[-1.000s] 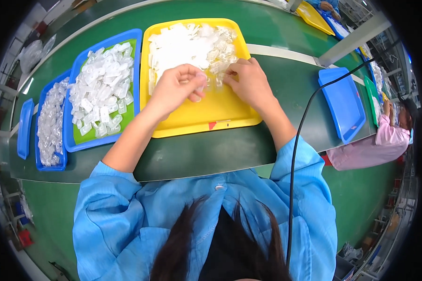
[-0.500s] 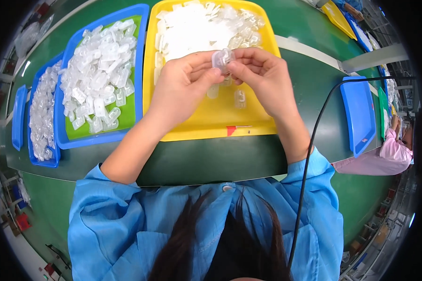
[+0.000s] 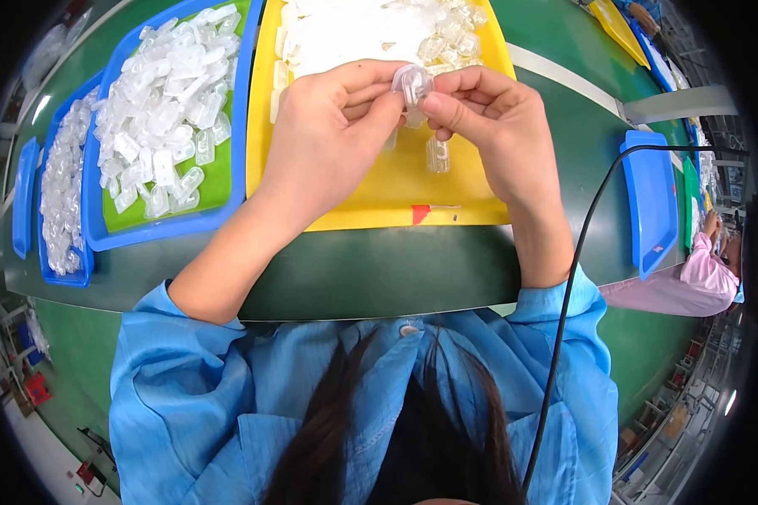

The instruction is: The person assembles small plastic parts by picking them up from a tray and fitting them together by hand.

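Over the yellow tray (image 3: 362,217) my two hands hold one small clear plastic part (image 3: 413,82) with a rounded top. My left hand (image 3: 333,126) pinches its left side between thumb and fingers. At its right edge, the thumb and fingertips of my right hand (image 3: 497,126) are closed on it. Just below lies a loose clear oblong piece (image 3: 438,156) on the tray floor. Beyond my hands, many white and clear pieces (image 3: 452,38) fill the far part of the tray; glare washes out the middle of them.
To the left, a blue tray (image 3: 177,229) with a green bottom bears a heap of translucent pieces (image 3: 164,93). Further left is a narrower blue tray (image 3: 69,278) of clear parts. A black cable (image 3: 574,244) hangs at right, near a blue tray (image 3: 651,202). A pink-sleeved co-worker (image 3: 703,273) sits beyond.
The view has shifted a little, so the trays sit higher and the left ones further left. Both hands remain on the clear part, which looks slightly turned; my right hand's fingers have changed position slightly.
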A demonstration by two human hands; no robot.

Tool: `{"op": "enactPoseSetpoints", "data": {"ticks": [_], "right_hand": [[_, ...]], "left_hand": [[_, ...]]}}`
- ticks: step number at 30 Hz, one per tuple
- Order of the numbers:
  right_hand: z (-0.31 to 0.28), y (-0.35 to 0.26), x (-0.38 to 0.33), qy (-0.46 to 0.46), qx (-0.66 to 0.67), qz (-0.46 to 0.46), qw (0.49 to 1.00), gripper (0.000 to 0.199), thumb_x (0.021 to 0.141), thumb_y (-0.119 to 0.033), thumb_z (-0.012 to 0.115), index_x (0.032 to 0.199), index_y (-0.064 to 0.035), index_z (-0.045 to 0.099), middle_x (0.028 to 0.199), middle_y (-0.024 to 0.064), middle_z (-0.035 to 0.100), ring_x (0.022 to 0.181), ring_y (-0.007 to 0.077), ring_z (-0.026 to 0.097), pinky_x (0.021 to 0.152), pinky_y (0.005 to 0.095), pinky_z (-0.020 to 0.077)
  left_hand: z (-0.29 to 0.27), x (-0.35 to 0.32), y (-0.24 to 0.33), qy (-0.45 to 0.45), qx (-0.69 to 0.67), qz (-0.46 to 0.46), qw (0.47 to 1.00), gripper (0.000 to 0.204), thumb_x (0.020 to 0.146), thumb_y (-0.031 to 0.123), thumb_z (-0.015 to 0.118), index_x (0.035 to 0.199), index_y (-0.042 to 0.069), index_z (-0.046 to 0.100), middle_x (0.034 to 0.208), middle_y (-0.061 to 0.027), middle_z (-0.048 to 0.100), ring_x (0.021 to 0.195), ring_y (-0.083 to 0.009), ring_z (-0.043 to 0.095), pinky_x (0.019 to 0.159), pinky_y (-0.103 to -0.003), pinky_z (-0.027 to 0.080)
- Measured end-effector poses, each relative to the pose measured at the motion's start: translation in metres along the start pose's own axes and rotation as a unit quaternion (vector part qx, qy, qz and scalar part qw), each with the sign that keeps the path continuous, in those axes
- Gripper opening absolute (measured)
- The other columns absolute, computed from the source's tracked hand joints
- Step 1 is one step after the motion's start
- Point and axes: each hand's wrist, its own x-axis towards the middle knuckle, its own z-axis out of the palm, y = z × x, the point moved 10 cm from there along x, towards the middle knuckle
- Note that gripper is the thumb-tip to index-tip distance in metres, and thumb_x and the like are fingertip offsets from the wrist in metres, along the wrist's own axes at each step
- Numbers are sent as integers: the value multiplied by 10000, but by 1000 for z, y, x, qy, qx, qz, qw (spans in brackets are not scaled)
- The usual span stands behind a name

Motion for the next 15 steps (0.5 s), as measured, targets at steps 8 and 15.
{"op": "enactPoseSetpoints", "data": {"ticks": [8,15], "right_hand": [[-3,4,1,-7,-9,29,1000,135,767,-63,678,847,26,615,748,62,629,621,82,567,583,189,454],[2,5,-2,-10,-19,28,999,117,781,-45,662,847,28,598,745,60,625,621,82,571,581,180,455]], "left_hand": [[-1,-6,7,10,59,54,997,201,833,29,530,999,-46,612,769,-95,667,636,-46,568,530,-209,446],[3,-13,23,-4,238,122,964,220,812,44,528,1007,-20,608,587,-138,558,461,-209,530,441,-291,391]]}}
